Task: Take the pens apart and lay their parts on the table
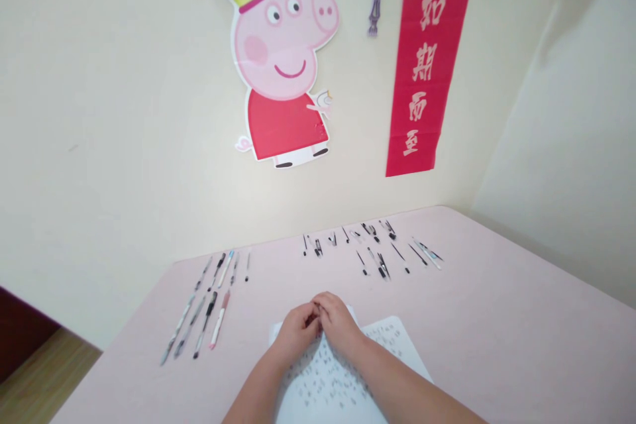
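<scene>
Since both hands meet over the paper, the left hand [299, 323] and right hand [335, 317] hide whatever might sit between them. Fingers on each side are curled, tips drawn together at the midline; can't tell if they're clamped on some small thing or just touching each other. The written sheets [325, 387] lie directly under the hands and forearms, toward the table's near edge, with handwriting showing between the arms and past the right wrist. Forearms come in from the near side and close to a point, probably to steady a small two-handed grip low over the paper; that's a judgement, contact isn't visible. Pens [211, 305] lie in two rows by the table [497, 344]'s left edge, slanted roughly parallel and spaced apart, likely so each one stays separate and easy to pick out. Slim dark pieces [382, 267], apparently pen parts, lie in small clusters along the far edge, toward the far right corner; grouping looks deliberate, maybe to hold sets together, though details are too small to read. Nearest fingers to paper: just above or on it; pens and pieces well apart from both hands.
</scene>
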Action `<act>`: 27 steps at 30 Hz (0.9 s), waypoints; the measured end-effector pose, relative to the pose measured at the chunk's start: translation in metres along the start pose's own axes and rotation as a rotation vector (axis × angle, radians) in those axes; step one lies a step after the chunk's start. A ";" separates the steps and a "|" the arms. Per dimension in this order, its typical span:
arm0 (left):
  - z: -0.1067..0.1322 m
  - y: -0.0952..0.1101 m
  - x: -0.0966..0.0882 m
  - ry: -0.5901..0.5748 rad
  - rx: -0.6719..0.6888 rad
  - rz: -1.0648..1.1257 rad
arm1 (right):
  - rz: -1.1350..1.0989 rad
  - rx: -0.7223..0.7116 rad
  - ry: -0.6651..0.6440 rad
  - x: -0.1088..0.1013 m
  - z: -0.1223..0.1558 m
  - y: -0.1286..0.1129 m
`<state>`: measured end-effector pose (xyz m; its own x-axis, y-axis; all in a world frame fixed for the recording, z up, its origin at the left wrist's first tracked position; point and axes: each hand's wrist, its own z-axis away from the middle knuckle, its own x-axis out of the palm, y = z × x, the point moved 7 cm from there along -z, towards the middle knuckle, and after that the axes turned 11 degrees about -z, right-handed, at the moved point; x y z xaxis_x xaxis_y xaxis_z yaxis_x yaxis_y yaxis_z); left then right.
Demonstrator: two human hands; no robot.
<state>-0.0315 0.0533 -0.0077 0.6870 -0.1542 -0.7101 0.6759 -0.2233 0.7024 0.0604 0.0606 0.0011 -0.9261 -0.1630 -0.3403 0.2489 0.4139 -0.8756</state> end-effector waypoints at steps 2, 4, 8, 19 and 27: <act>0.000 0.000 0.000 -0.006 -0.004 0.014 | -0.007 0.000 -0.006 0.000 0.000 0.000; -0.001 -0.002 0.001 -0.010 -0.004 0.020 | -0.012 0.001 -0.009 0.000 -0.001 0.001; -0.001 -0.006 0.002 0.004 -0.001 0.000 | -0.029 -0.002 0.013 0.000 -0.001 0.003; -0.003 -0.002 -0.009 0.043 -0.098 0.293 | -0.133 0.067 0.081 -0.006 -0.003 0.013; -0.013 -0.028 -0.040 0.182 -0.215 0.287 | -0.318 0.209 0.108 -0.010 -0.004 0.026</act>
<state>-0.0748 0.0780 0.0020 0.8791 -0.0041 -0.4765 0.4765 0.0132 0.8790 0.0748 0.0768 -0.0174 -0.9879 -0.1544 -0.0122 -0.0136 0.1649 -0.9862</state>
